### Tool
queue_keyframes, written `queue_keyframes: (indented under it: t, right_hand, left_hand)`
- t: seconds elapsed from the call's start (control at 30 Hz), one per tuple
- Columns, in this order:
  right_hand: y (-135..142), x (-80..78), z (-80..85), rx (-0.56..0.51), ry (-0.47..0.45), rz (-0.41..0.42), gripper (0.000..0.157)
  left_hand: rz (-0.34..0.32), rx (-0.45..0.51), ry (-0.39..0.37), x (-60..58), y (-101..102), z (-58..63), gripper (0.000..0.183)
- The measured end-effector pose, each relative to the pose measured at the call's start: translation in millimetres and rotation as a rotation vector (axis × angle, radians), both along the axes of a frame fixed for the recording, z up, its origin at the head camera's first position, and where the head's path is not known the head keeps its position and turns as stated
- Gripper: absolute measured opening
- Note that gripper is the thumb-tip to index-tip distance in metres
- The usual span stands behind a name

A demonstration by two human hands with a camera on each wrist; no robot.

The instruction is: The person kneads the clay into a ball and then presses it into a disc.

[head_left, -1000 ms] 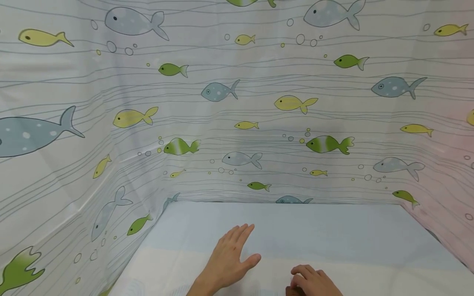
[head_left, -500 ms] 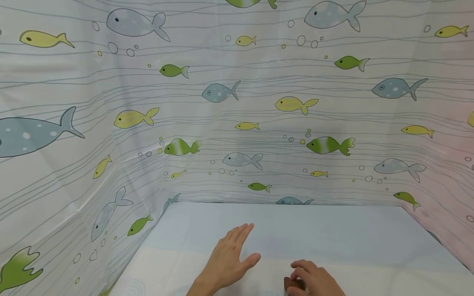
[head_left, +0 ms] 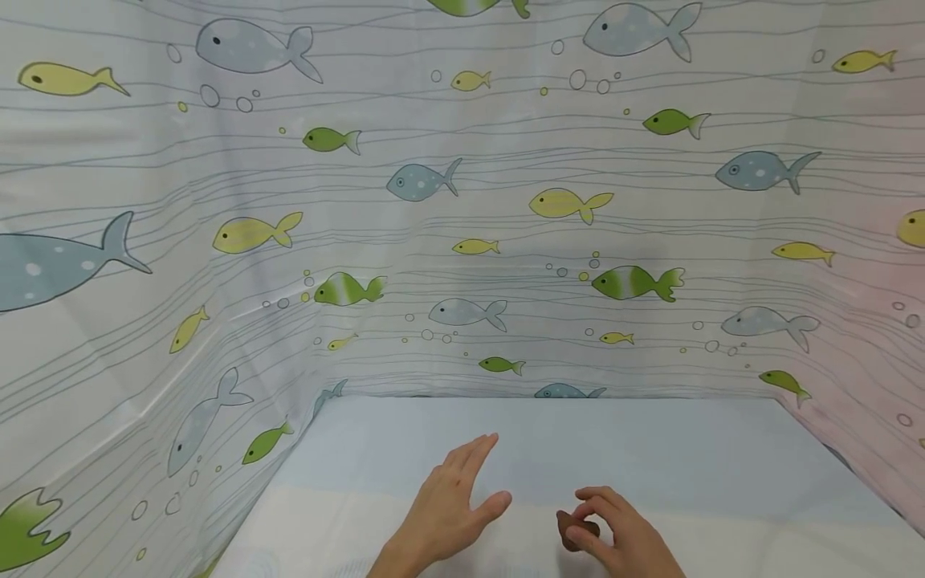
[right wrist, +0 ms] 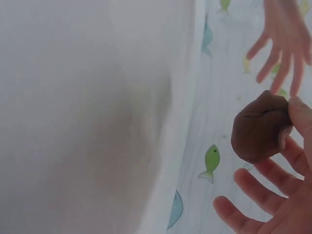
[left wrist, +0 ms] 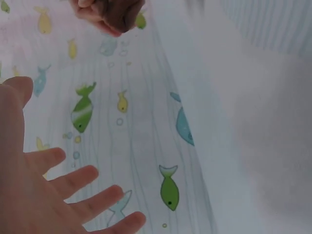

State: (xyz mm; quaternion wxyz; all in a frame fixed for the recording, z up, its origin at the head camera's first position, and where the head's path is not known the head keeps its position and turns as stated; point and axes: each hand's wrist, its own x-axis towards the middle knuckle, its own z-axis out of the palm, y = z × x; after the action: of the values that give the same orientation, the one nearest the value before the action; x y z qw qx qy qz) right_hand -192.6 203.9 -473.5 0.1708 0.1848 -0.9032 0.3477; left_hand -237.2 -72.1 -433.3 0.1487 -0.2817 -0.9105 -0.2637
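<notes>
My right hand point(head_left: 630, 536) pinches a brown lump of modelling clay point(head_left: 576, 531) between thumb and fingers, over the pale tabletop. The right wrist view shows the clay point(right wrist: 261, 130) as rounded with a narrower top and a crease across it; the outer fingers of that hand point(right wrist: 280, 195) spread away from it. My left hand point(head_left: 442, 514) is raised to the left of the clay, fingers straight and thumb apart, holding nothing. Its spread fingers also show in the left wrist view, where the clay point(left wrist: 119, 15) appears at the top edge.
A table point(head_left: 549, 449) with a pale blue and white cover spreads under both hands. White fabric with printed fish point(head_left: 462, 185) stands as walls behind it and at both sides.
My right hand has risen slightly and moved forward with the clay, which has turned and shows more fully. The left hand has stayed nearly still.
</notes>
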Motion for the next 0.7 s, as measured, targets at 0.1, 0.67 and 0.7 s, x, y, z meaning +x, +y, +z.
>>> queue_keyframes:
  t: [0.1,0.67,0.7]
  right_hand:
    - [-1.6,-0.6,2.1,-0.024,0.068,-0.027,0.014]
    - [-28.1,-11.1,41.1,-0.143,-0.055,-0.114,0.009]
    - [-30.4,-11.7,41.7,-0.149,-0.031,-0.097,0.009]
  left_hand:
    - [-0.008,0.024,0.008,1.4,4.3,3.7,0.066]
    - [-0.155,0.259,-0.177,-3.9,53.2,27.9,0.059]
    - [-0.17,0.294,-0.196,-4.9,58.4,29.0,0.057]
